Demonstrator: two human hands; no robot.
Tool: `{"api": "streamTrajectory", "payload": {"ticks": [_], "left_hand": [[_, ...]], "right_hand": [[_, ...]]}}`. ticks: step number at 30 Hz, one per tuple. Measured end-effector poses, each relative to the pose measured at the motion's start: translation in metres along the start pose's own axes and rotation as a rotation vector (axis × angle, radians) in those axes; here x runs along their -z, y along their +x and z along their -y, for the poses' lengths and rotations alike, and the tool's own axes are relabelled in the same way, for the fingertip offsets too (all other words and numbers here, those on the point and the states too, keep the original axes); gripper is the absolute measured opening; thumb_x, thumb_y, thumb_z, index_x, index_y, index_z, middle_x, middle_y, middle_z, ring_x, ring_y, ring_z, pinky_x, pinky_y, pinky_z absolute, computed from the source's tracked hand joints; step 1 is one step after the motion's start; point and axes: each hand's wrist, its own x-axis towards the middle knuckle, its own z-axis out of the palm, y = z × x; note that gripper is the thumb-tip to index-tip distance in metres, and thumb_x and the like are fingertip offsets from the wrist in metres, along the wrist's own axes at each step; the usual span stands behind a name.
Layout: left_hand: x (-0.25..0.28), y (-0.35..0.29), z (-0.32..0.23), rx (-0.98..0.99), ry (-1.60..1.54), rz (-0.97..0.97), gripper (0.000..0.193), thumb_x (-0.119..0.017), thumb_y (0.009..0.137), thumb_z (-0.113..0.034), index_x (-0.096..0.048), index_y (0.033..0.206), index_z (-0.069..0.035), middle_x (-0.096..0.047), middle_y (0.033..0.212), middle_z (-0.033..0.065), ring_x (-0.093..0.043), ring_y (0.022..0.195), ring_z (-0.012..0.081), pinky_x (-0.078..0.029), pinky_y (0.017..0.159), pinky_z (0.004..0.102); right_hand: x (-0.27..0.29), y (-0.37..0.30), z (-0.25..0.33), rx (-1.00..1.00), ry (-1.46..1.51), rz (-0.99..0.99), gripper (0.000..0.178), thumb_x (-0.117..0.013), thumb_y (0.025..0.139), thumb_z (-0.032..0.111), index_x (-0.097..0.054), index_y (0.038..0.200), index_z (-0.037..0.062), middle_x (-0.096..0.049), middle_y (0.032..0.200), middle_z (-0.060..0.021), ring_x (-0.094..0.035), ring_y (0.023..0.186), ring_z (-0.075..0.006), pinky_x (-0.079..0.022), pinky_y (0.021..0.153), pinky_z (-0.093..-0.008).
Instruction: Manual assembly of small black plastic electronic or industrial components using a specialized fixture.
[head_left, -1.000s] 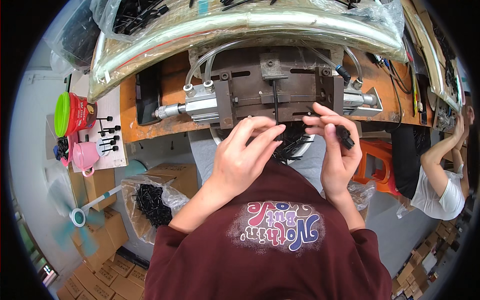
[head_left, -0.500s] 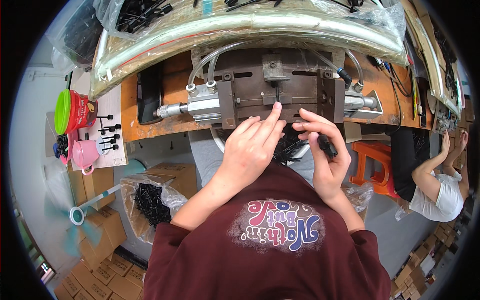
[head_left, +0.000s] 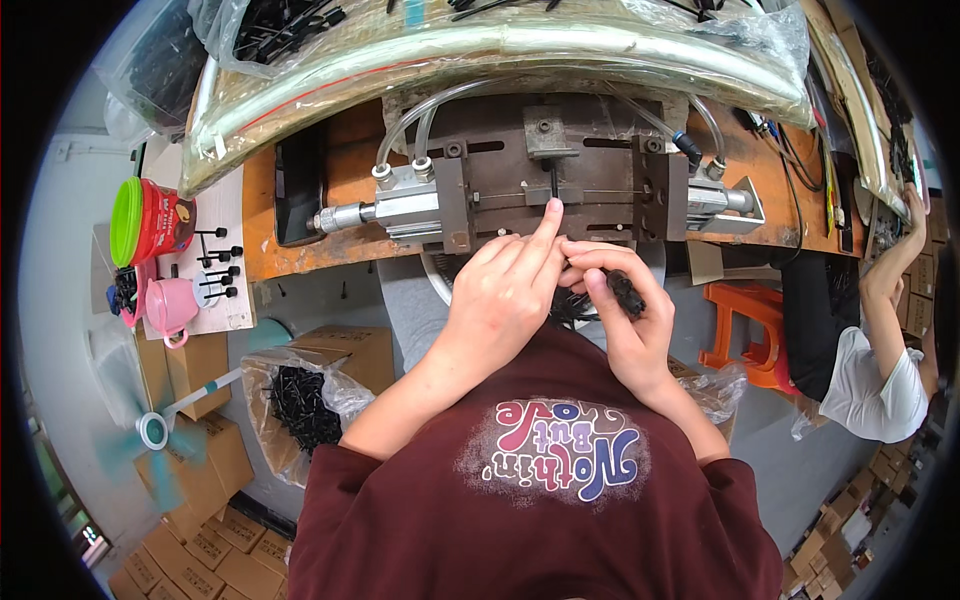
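My left hand [head_left: 500, 295] reaches over the near edge of a dark metal clamping fixture [head_left: 600, 215]. Its index finger is stretched out, the tip at the near end of a thin black rod [head_left: 554, 180] standing out from the fixture's centre block [head_left: 548, 143]. The other fingers lie partly bent and the thumb is hidden. My right hand [head_left: 640, 345] is closed round a small bunch of black plastic parts [head_left: 625, 292], its fingertips meeting the left hand's fingers. Below the hands, more black parts [head_left: 572, 308] lie in my lap, partly covered.
Silver air cylinders [head_left: 408, 205] with clear hoses flank the fixture on the orange bench [head_left: 270, 240]. At left stand a red tub [head_left: 165, 222], a pink cup [head_left: 170, 305] and a fan [head_left: 152, 431]. A bag of black parts [head_left: 305, 405] sits below. At right are an orange stool [head_left: 745, 335] and another person [head_left: 880, 380].
My right hand has moved left with the black parts, and its fingertips now touch my left hand. The left hand has barely moved. The person at right has raised an arm forward.
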Motion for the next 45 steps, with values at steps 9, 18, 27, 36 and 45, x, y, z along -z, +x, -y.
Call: {"api": "streamTrajectory", "payload": {"ticks": [9,18,27,36,45], "left_hand": [[0.002,0.007,-0.001,-0.007,0.024,0.009,0.026,-0.069,0.074,-0.003,-0.07,0.099,0.004,-0.065,0.129,0.0171,-0.07,0.083,0.0237,-0.056,0.08,0.0339],[0.001,0.004,-0.001,0.039,0.012,0.026,0.028,-0.07,0.072,-0.001,-0.071,0.1,0.002,-0.065,0.13,0.0143,-0.071,0.075,0.0218,-0.057,0.073,0.0318],[-0.005,-0.002,0.003,0.052,-0.034,-0.013,0.021,-0.07,0.071,-0.001,-0.071,0.092,0.0,-0.065,0.131,0.0127,-0.07,0.072,0.0197,-0.056,0.067,0.0298],[-0.019,-0.011,0.013,0.007,-0.085,-0.115,0.022,-0.067,0.077,-0.007,-0.073,0.097,0.0,-0.062,0.134,0.0159,-0.065,0.06,0.0134,-0.051,0.06,0.0262],[-0.011,-0.008,0.007,0.023,0.005,-0.051,0.023,-0.07,0.075,-0.004,-0.074,0.098,-0.002,-0.065,0.131,0.0116,-0.069,0.067,0.0141,-0.054,0.063,0.0255]], "right_hand": [[0.002,0.0,0.0,0.015,0.038,-0.017,0.014,-0.057,0.098,0.001,-0.066,0.108,-0.0025,-0.067,0.114,-0.0142,-0.069,0.092,-0.0163,-0.056,0.079,-0.0286],[0.001,0.0,0.002,0.041,-0.004,-0.021,0.014,-0.057,0.098,0.0,-0.066,0.108,-0.0034,-0.067,0.11,-0.0142,-0.07,0.093,-0.0177,-0.057,0.079,-0.0286],[-0.004,0.0,0.001,0.082,-0.065,-0.004,0.013,-0.06,0.095,-0.002,-0.067,0.106,-0.0028,-0.068,0.11,-0.0131,-0.07,0.091,-0.0182,-0.057,0.078,-0.0292],[-0.009,-0.001,0.004,0.057,-0.116,0.002,0.016,-0.064,0.09,-0.006,-0.068,0.104,-0.0001,-0.07,0.107,-0.0118,-0.069,0.092,-0.0215,-0.053,0.085,-0.0325],[-0.007,-0.003,0.009,0.149,-0.147,-0.044,0.019,-0.062,0.088,-0.01,-0.066,0.105,-0.0023,-0.07,0.103,-0.0142,-0.069,0.097,-0.0236,-0.053,0.087,-0.0334]]}}
